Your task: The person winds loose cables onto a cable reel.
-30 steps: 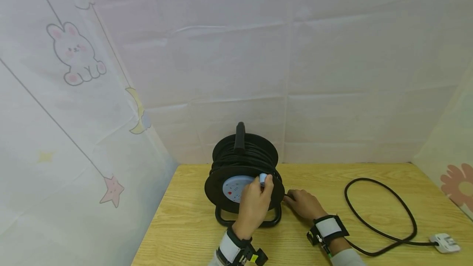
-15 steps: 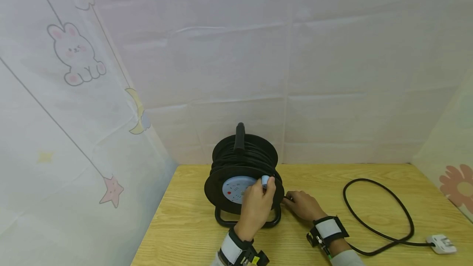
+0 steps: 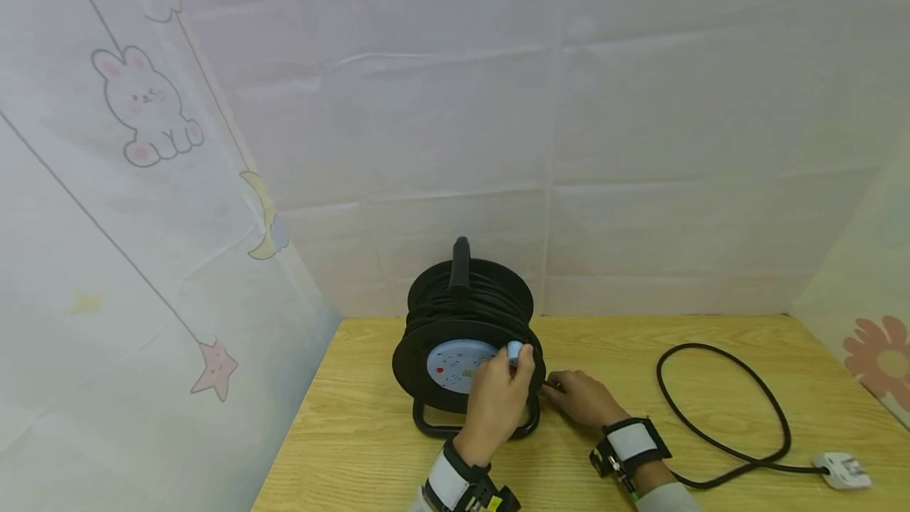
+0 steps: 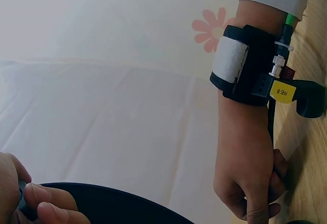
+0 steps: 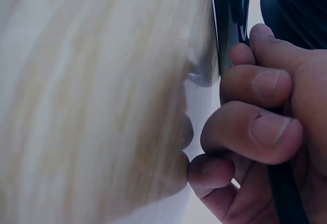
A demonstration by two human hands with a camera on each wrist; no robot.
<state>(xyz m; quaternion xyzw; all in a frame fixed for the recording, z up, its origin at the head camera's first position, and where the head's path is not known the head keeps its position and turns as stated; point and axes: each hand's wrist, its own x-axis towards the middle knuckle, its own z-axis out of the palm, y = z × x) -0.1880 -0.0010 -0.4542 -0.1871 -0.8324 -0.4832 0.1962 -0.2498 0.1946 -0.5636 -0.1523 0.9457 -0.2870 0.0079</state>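
Note:
A black cable reel [image 3: 419, 370] with a blue-grey socket panel [image 3: 444, 366] stands on the table, black cable wound thickly round its drum. My left hand [image 3: 495, 397] grips the light-blue crank knob [image 3: 515, 351] at the right of the reel's front disc. Low beside the reel's right side, my right hand [image 3: 584, 399] holds the black cable [image 5: 286, 193], with fingers curled round it in the right wrist view. From that hand the cable runs back past the wrist and loops on the table to a white plug [image 3: 843, 471].
The reel rests on a black tubular stand [image 3: 437, 427] and has a black carry handle [image 3: 460, 267] on top. Wood-grain table [image 3: 355, 457] lies beneath. A pale printed sheet [image 3: 441, 117] hangs close behind the reel and down the left side.
The crank knob and my left hand have moved slightly right and down round the disc. The cable loop and plug have slid a little left; my right hand stays nearly in place.

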